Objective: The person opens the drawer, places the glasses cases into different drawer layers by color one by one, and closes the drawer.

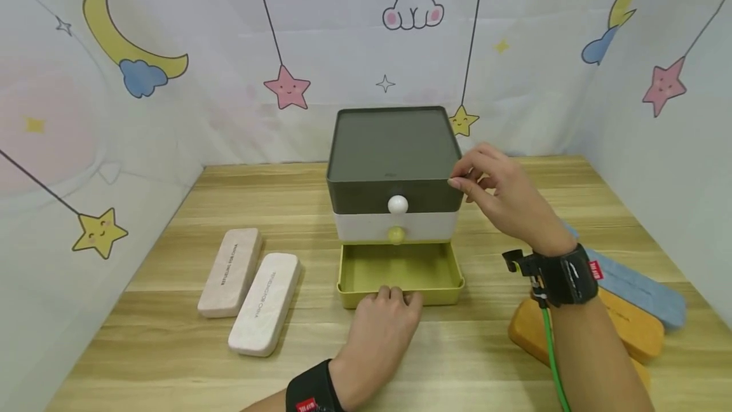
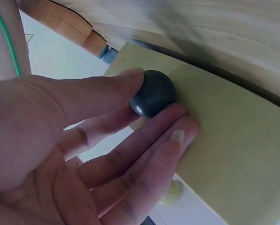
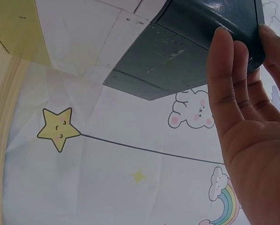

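Observation:
A small drawer box with a dark green top tier, a white middle tier and a yellow-green bottom drawer stands on the table. The bottom drawer is pulled out and its visible inside is bare. My left hand pinches the drawer's dark round knob between thumb and fingers, as the left wrist view shows. At the top tier's right front corner, my right hand touches the dark green edge with thumb and fingertips.
Two pale oblong cases lie side by side on the left of the wooden table. To the right, partly behind my forearm, are a blue case and orange cases. A printed cloth encloses the table.

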Action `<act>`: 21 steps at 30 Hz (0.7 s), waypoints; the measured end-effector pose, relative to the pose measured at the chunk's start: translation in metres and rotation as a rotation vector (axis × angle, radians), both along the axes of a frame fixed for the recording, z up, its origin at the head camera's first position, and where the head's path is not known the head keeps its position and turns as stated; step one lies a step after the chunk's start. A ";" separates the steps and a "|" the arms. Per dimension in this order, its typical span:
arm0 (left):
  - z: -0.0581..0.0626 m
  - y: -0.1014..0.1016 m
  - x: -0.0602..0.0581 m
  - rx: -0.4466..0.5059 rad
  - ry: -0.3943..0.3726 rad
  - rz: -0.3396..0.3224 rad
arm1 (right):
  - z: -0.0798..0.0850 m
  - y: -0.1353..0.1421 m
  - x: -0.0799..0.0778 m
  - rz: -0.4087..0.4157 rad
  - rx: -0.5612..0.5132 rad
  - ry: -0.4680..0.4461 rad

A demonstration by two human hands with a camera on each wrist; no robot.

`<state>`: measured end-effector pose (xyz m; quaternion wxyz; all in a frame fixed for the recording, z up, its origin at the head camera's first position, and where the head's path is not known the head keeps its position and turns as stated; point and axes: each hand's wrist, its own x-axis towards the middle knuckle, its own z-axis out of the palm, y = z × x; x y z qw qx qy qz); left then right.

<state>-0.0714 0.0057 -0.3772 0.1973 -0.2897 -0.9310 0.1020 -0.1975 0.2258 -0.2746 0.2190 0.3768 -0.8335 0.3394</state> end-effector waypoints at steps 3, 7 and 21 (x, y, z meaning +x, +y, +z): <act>0.001 0.000 0.003 -0.017 -0.021 -0.003 | 0.000 0.000 0.000 -0.002 0.002 -0.001; 0.004 0.000 0.009 -0.035 -0.038 -0.005 | -0.001 0.000 -0.001 -0.007 0.002 0.001; 0.005 0.001 0.027 0.000 0.040 -0.063 | 0.001 0.000 0.001 -0.009 0.003 0.013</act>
